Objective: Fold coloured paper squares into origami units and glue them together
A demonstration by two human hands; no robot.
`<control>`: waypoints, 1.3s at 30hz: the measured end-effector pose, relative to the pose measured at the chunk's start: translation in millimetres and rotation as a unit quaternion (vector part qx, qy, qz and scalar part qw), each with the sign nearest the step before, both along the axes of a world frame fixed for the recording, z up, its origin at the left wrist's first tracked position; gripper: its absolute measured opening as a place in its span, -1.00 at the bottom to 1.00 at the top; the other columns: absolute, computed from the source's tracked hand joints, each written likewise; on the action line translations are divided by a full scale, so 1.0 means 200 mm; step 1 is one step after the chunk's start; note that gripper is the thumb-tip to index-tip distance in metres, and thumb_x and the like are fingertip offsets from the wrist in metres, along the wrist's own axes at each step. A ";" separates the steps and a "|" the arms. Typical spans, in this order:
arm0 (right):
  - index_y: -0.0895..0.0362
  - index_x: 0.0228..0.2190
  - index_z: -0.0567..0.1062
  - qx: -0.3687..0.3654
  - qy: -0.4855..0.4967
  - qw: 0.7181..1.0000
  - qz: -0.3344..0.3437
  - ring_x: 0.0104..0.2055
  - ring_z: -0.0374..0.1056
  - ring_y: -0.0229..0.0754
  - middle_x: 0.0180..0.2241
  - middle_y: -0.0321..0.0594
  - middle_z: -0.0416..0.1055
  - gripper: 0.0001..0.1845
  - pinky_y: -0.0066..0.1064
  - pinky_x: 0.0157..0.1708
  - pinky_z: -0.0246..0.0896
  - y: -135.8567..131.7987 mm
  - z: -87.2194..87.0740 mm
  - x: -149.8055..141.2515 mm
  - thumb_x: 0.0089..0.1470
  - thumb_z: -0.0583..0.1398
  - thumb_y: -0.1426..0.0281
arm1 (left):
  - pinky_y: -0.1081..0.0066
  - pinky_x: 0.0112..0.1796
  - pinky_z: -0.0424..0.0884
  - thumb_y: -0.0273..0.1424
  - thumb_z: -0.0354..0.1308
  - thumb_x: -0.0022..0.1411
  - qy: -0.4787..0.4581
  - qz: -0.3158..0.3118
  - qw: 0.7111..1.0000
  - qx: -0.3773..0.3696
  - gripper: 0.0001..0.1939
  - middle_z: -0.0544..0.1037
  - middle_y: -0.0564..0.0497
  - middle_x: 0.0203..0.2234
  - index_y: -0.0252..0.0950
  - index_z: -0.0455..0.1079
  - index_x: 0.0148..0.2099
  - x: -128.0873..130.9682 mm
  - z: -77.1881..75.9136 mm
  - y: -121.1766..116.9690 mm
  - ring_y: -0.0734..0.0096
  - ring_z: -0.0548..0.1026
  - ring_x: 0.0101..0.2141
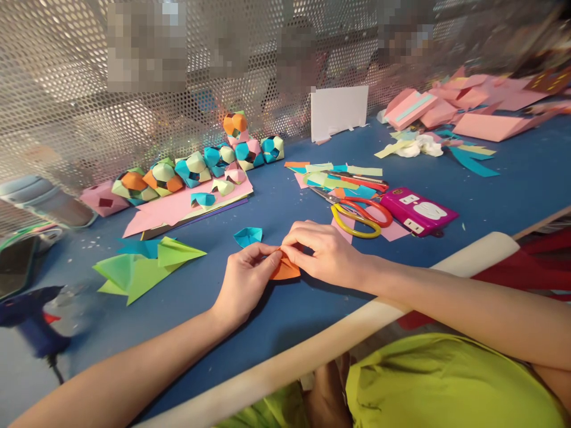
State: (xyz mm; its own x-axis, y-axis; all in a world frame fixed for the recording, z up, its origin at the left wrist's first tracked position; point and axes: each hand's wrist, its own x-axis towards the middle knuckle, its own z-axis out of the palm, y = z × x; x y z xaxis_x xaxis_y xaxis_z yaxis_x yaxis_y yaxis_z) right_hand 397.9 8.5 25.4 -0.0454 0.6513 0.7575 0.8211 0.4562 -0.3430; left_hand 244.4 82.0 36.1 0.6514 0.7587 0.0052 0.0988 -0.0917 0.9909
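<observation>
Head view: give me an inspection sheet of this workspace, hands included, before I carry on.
Surface: blue tabletop, pale specks scattered at left.
Work pieces: orange folded paper between both hands; teal folded paper just beyond.
Clutter: paper strips around scissors with red and yellow handles; magenta socket block beside them.
Hands: left hand and right hand both pinch the orange folded paper.
Cables: cord below the glue gun; pale cable near the phone.
Surroundings: perforated metal screen behind; paper models lined up before it.
</observation>
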 end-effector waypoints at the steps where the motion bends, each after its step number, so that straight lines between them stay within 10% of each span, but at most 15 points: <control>1: 0.16 -0.51 0.38 -0.003 0.004 1.000 0.002 -0.49 0.22 -0.33 -0.54 -0.30 0.34 -0.81 -0.47 -0.41 0.12 0.00 0.00 0.00 0.12 0.10 0.55 | 0.52 -0.42 0.35 -0.29 0.29 0.02 -0.002 -0.001 1.000 0.000 -0.82 0.56 0.05 -0.53 -0.33 0.52 -0.42 0.00 0.00 0.00 0.50 0.43 -0.49; 15: 0.17 -0.57 0.35 -0.235 0.149 0.960 -0.016 -0.52 0.23 -0.36 -0.57 -0.35 0.35 -0.83 -0.53 -0.48 0.09 0.00 0.03 -0.01 0.03 0.18 0.49 | 0.50 -0.28 0.34 -0.34 0.21 0.11 -0.039 0.018 0.995 0.088 -0.88 0.52 0.05 -0.39 -0.29 0.47 -0.34 0.00 -0.05 0.03 0.49 0.42 -0.36; 39: 0.17 -0.64 0.32 -0.217 0.146 0.964 -0.051 -0.58 0.17 -0.40 -0.64 -0.40 0.30 -0.78 -0.56 -0.54 0.04 0.00 0.05 -0.04 -0.04 0.19 0.57 | 0.59 -0.45 0.33 -0.41 0.25 -0.02 -0.025 0.039 0.999 -0.025 -0.87 0.51 0.13 -0.49 -0.32 0.44 -0.35 0.03 -0.03 0.02 0.59 0.41 -0.51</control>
State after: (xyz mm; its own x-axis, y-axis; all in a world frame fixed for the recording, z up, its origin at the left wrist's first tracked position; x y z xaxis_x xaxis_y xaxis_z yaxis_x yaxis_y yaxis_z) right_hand 389.2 8.0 35.0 0.2104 0.8996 0.3828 0.6936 0.1386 -0.7069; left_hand 250.5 85.7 30.4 0.5904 0.8071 -0.0038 0.0544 -0.0352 0.9979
